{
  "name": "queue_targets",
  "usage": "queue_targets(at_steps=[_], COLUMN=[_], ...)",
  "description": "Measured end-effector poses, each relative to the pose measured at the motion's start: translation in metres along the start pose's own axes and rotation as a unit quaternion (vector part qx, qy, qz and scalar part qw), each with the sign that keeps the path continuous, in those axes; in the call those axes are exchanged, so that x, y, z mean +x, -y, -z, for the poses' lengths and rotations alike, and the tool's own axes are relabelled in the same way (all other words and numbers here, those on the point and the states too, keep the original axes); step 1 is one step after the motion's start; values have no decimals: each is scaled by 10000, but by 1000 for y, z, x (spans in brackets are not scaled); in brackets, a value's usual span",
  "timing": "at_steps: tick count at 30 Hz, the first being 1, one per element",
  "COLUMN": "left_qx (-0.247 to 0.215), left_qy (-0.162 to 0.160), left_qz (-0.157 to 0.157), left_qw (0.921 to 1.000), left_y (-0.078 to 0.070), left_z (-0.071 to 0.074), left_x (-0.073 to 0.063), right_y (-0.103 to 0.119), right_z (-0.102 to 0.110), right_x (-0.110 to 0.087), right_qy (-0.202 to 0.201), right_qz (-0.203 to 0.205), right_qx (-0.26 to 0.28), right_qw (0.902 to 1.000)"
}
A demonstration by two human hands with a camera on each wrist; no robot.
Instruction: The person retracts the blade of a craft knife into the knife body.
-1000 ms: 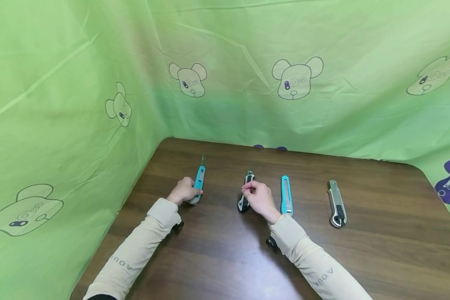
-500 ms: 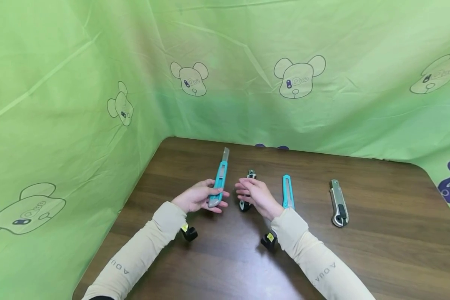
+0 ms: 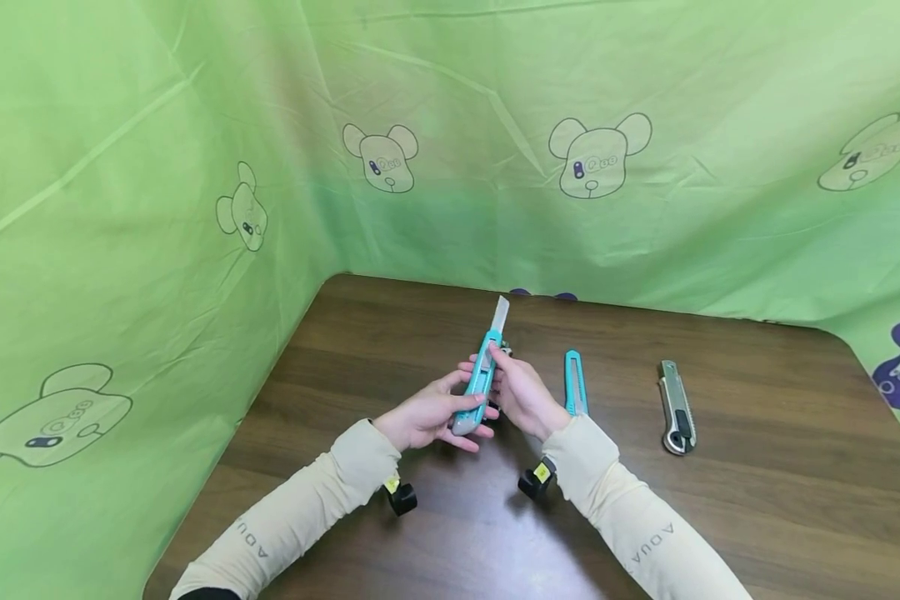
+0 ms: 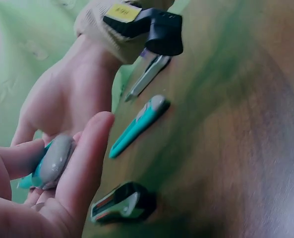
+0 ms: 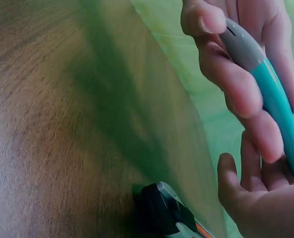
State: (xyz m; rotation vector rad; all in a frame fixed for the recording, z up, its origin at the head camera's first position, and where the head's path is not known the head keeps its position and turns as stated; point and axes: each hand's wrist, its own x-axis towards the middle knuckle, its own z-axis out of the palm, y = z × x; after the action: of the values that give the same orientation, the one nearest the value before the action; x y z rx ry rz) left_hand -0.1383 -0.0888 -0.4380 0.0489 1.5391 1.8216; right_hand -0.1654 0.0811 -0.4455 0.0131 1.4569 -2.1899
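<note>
My left hand holds a teal utility knife by its grey butt end, thumb across the front and fingers behind. The knife is raised above the table, its bare blade out and pointing away from me. My right hand pinches the same knife higher up, its thumb on the slider area and fingertips showing behind the body. The left wrist view shows the grey butt between left thumb and fingers. Below the hands lies a black-and-silver utility knife, mostly hidden in the head view.
Right of the hands, a second teal utility knife lies on the brown wooden table, its lower end behind the right wrist. Farther right lies a silver utility knife. A green printed cloth hangs along the back and left.
My left hand has lifted the teal utility knife from the left side of the table and brought it right. My right hand, loosely poised before, now grips it too.
</note>
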Motion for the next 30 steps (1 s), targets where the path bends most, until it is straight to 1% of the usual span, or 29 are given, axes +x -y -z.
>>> queue_targets(at_steps=[2,4,9,12,19,24,30], left_qx=[15,45,-119,-239,-328,-402,-516], left_qy=[56,188,618,784,1091,1237,1189], left_qz=[-4,37,337,426,538,618,729], left_qw=[10000,9998,9974,9957,9920,9896,9889], left_y=[3,4,8,9,11,11,11], left_z=[-4,-8,-15,-17,-19,-22,-23], left_x=[1,0,-1,-1,0,1,3], right_y=[0,-1,-1,0,3,5,6], right_z=[0,1,6,8,14,17,17], right_x=[-1,-2,-3,-4,-5,-7,-8], right_qy=[-21,-68,-246,-281,-283,-280,-323], right_qz=[9,4,9,11,-57,-151,-177], right_qx=[86,144,237,301,410,488,585], right_qw=[10000,9999,9994,9991,9987,9983,9976])
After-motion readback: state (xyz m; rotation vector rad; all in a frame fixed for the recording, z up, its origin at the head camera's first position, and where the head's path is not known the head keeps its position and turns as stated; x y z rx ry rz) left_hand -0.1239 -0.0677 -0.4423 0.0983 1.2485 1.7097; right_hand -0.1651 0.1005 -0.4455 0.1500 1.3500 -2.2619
